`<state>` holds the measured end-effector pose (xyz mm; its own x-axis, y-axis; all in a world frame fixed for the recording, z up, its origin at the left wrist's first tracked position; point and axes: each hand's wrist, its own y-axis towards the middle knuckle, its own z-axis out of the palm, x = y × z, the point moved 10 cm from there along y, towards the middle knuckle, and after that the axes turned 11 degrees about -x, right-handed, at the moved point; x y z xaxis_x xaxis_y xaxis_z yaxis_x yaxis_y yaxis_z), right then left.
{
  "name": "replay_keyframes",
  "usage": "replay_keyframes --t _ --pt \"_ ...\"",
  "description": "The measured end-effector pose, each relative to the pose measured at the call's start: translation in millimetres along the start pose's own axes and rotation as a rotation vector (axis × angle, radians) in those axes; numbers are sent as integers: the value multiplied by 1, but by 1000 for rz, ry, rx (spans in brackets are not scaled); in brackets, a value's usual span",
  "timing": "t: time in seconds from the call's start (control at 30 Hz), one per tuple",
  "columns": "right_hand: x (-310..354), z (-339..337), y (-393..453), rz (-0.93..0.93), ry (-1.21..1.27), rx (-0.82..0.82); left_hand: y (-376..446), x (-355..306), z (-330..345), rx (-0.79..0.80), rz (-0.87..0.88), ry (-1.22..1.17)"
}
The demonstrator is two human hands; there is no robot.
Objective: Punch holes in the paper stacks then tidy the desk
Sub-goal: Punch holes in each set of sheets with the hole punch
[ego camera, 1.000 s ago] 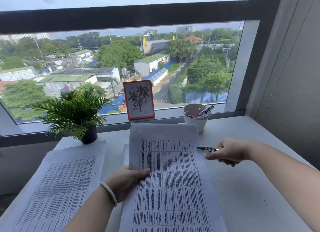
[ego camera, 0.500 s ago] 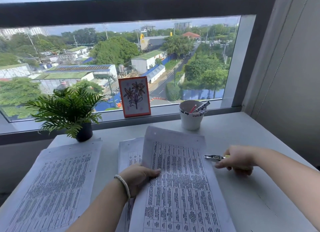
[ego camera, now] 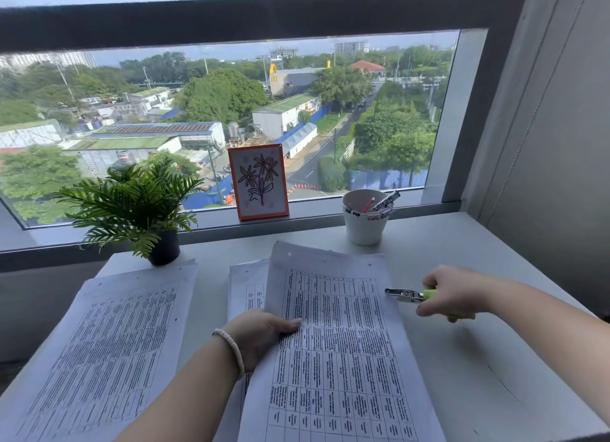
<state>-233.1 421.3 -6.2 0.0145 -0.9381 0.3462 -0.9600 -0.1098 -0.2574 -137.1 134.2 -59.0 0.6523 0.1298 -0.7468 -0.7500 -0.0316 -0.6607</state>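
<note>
At centre frame, the printed sheet (ego camera: 333, 342) is pinched at its edge by the left hand (ego camera: 260, 336); at right, the hole punch (ego camera: 407, 294) is gripped in the curled right hand (ego camera: 452, 294).

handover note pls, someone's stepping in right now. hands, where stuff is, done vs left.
Left hand: grips the left edge of the centre paper stack, which lies skewed over more sheets.
Right hand: holds the hole punch just off that stack's right edge, metal jaws pointing at it.
Left paper stack: flat on the desk, untouched.
Done: holes show along the centre stack's top edge and on the left stack.
Left: whether more holes are needed is unclear; then square up the stacks, put the punch away, maybe in the white cup.
</note>
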Motion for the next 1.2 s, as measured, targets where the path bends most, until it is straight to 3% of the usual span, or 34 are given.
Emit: replay_keyframes --t 0.2,0.27,0.4,0.57,0.67,0.77,0.87,1.0,1.2 --pt "8 10 -23 141 269 251 2 -4 -8 -90 44 -2" --pt "10 7 -21 120 241 193 0 -6 -8 -83 52 -12" --pt "21 -7 -11 -63 -77 -70 4 -9 -23 -179 93 30" --pt "35 -13 -9 -167 -221 -181 -9 -53 -51 -533 426 507" --pt "44 -18 -10 -233 -310 -236 -52 -116 -6 -762 929 1204" --pt "52 -21 -13 -294 -374 -285 -64 -137 79 -547 1335 1658" --pt "61 -25 -19 -367 -411 -359 -51 -133 141 -330 1488 1988" --pt "64 -28 -24 -430 -407 -424 -28 -126 174 -154 1344 2229" --pt "63 -23 -28 -461 -398 -449 -19 -119 178 -109 1164 2208"
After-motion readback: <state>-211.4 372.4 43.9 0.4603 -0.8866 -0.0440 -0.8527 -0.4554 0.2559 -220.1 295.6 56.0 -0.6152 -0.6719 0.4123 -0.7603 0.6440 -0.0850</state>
